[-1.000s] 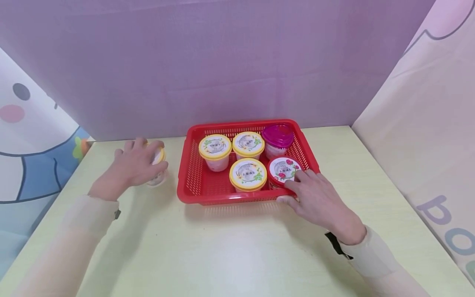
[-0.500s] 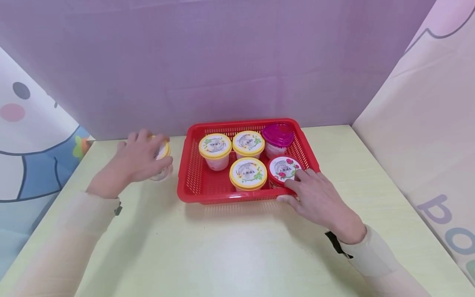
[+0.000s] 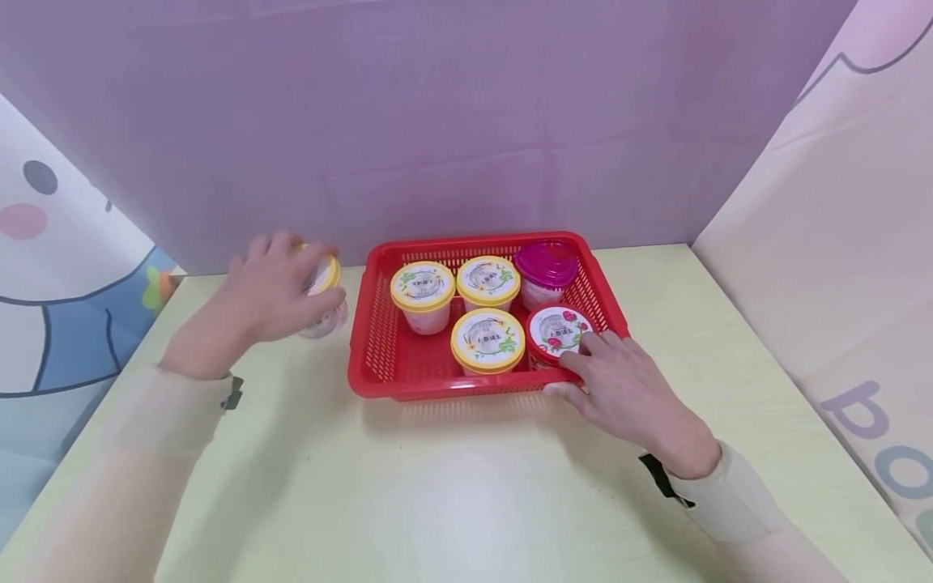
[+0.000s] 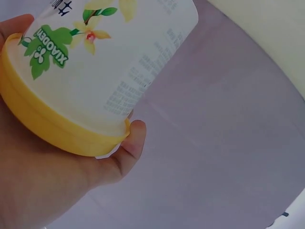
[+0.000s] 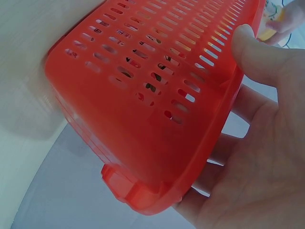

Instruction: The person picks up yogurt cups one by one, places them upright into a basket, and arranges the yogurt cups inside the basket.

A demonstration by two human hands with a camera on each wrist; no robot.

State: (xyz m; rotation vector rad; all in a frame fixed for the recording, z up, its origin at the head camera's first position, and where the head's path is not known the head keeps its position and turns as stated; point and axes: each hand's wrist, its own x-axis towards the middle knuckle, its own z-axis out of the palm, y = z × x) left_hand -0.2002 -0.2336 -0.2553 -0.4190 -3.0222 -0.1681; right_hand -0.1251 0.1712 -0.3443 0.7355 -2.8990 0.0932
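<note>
My left hand [image 3: 268, 291] grips a yellow-lidded tub [image 3: 323, 279] by its lid from above, to the left of the red plastic basket [image 3: 466, 390]. Vanilla flowers and green leaves decorate the white side of this tub [image 4: 109, 57] in the left wrist view. At the basket's front right corner, my right hand [image 3: 627, 389] holds the rim, thumb outside and fingers over the edge. The right wrist view has the basket wall [image 5: 128, 129] close up, with my right hand [image 5: 257, 143] along its rim. Beside those fingers sits a red-lidded tub [image 3: 557, 330] inside the basket.
Also in the basket stand yellow-lidded tubs at the back left [image 3: 423, 287], back middle [image 3: 488, 282] and front middle [image 3: 487, 340], plus a magenta-lidded tub [image 3: 545, 263]. A purple cloth wall [image 3: 452, 121] rises behind the pale table [image 3: 437, 494]. Printed cloths flank both sides.
My left hand has moved slightly up and to the right with the yellow-lidded tub, bringing it nearer the basket. The right hand and the basket stay in place.
</note>
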